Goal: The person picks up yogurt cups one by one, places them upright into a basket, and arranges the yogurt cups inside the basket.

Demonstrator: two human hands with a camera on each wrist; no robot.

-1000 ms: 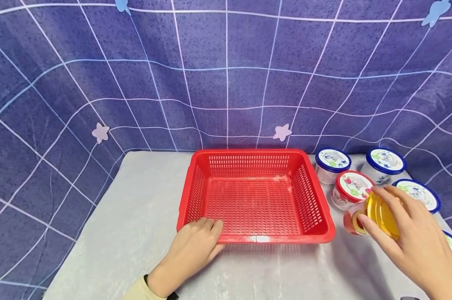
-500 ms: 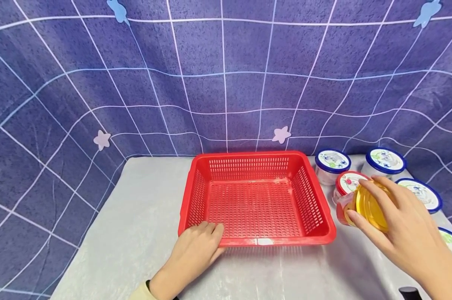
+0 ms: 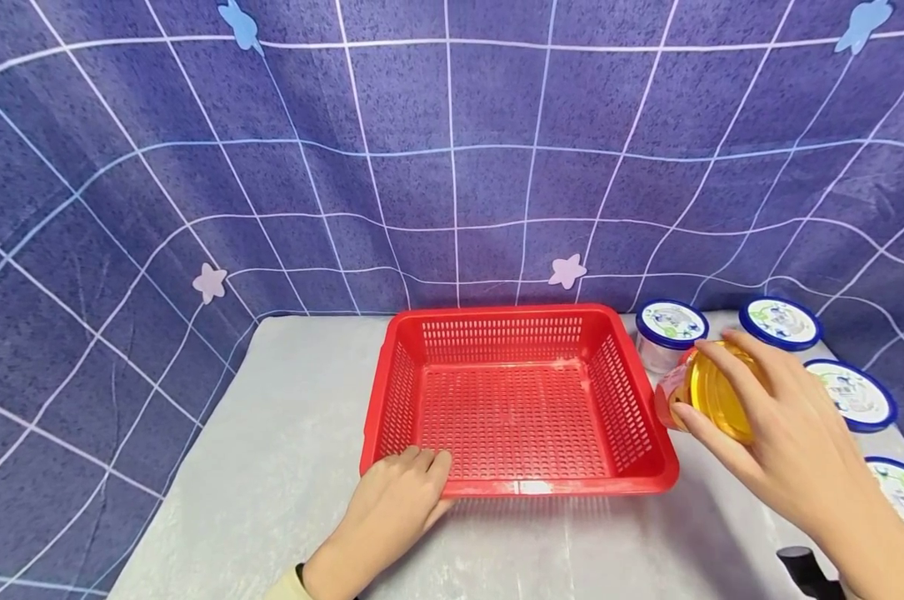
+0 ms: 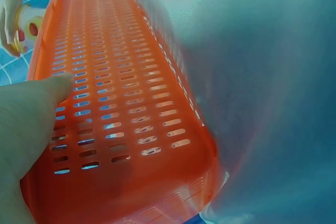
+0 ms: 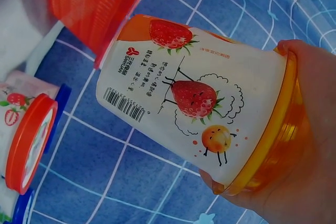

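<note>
My left hand (image 3: 399, 492) grips the front rim of a red plastic basket (image 3: 519, 486); in the left wrist view its thumb (image 4: 60, 87) lies against the outside of the slotted wall. My right hand (image 3: 796, 433) holds a yogurt tub (image 5: 184, 93) by its yellow lid (image 3: 721, 396). Strawberries are printed on the white side of this tub, which is tilted with its base toward the basket. That base is close to the basket's right rim; I cannot tell whether they touch. The red-lidded tub (image 5: 31, 140) shows in the right wrist view but is hidden in the head view.
Several blue-lidded tubs stand on the right: one behind the held tub (image 3: 672, 325), one at the back (image 3: 781, 322), others (image 3: 851, 396) nearer. A grey-white cloth (image 3: 272, 417) covers the table. A purple-blue curtain (image 3: 496, 192) hangs behind. A black piece (image 3: 800, 571) sits by the right wrist.
My right hand has moved left with the yogurt tub, close to the basket's right side, and now covers the red-lidded tub. My left hand has kept its grip on the rim.
</note>
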